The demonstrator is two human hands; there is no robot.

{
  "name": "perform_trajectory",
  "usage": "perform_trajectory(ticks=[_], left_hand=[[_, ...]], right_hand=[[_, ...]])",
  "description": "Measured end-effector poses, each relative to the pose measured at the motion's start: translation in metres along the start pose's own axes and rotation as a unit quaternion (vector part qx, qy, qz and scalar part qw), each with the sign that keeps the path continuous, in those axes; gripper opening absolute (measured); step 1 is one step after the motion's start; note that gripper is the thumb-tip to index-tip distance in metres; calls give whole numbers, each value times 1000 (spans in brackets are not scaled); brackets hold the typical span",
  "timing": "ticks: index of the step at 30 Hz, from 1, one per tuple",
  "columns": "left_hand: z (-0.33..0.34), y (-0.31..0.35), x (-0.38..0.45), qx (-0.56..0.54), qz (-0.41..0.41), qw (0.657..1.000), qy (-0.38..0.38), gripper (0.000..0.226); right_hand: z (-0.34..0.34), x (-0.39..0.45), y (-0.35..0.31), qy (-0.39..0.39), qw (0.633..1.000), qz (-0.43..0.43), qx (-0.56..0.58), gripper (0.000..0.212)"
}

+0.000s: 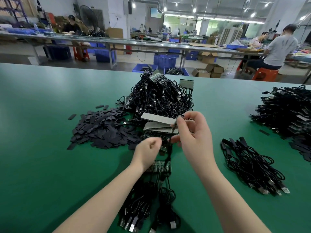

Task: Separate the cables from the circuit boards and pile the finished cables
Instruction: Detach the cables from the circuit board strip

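Note:
My right hand (193, 133) pinches the top end of a black cable (170, 148) between thumb and fingers, and the cable hangs down from it. My left hand (148, 150) is a blurred fist just left of that cable; whether it holds anything I cannot tell. Below the hands lies a circuit board strip (159, 166) with several black USB cables (146, 204) trailing toward me. A stack of board strips (158, 120) lies just beyond my hands, in front of a big heap of tangled cables on boards (159, 95). The pile of separated cables (252, 167) lies to the right.
The green table (50, 165) carries a heap of small black sleeves (102, 130) on the left. Another stack of cables and boards (289, 110) sits at the far right edge. Beyond the table are blue crates, cardboard boxes and seated workers.

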State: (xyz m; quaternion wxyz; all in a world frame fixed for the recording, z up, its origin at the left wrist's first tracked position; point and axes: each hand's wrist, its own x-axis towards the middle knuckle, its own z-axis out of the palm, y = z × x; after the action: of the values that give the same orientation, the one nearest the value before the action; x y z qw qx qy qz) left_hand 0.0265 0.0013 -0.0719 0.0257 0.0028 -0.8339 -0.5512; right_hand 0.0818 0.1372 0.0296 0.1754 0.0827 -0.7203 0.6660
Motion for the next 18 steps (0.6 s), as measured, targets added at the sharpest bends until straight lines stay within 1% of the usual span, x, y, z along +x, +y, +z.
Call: perform_trajectory(ticks=[2,3,4,5,6,7,8,9,10,11,13,15,16,17,18], left_hand=[[-19,14,-1,-78,24,995,60,32],[-31,21,-1,-121,39,990,62,35],[-44,27,-1,-156,47,986,42,41],[-56,31,-1,-176,42,984,3,48],[-68,33,0,-175,27,983,-46,55],[-77,33,1,-162,11,983,-92,56],[-83,30,2,-132,1,983,-125,49],[-88,26,1,-93,0,986,-141,40],[-91,21,1,-54,1,989,-141,35],[-94,15,1,-18,0,991,-135,30],[-101,4,0,71,-3,990,-118,18],[-110,-5,1,208,6,975,-75,14],[-113,-8,3,271,12,962,-41,15],[-114,-12,3,314,20,949,-4,18],[-112,-16,3,335,29,941,29,19]], right_hand=[[13,4,1,-14,994,68,80,11],[20,6,5,-12,986,109,125,9],[28,8,10,-3,975,153,164,7],[36,9,16,9,961,197,193,6],[44,10,23,19,946,239,217,6],[52,11,30,22,930,276,242,7],[59,11,37,18,913,308,267,10],[66,9,45,5,899,331,285,10],[73,8,54,-19,896,346,277,9],[79,7,61,-46,905,350,238,7],[89,5,77,-89,928,328,154,9],[95,5,89,-123,948,285,66,8],[96,7,94,-146,960,237,-26,10],[96,11,101,-177,956,165,-166,16],[96,14,110,-221,919,82,-315,26]])
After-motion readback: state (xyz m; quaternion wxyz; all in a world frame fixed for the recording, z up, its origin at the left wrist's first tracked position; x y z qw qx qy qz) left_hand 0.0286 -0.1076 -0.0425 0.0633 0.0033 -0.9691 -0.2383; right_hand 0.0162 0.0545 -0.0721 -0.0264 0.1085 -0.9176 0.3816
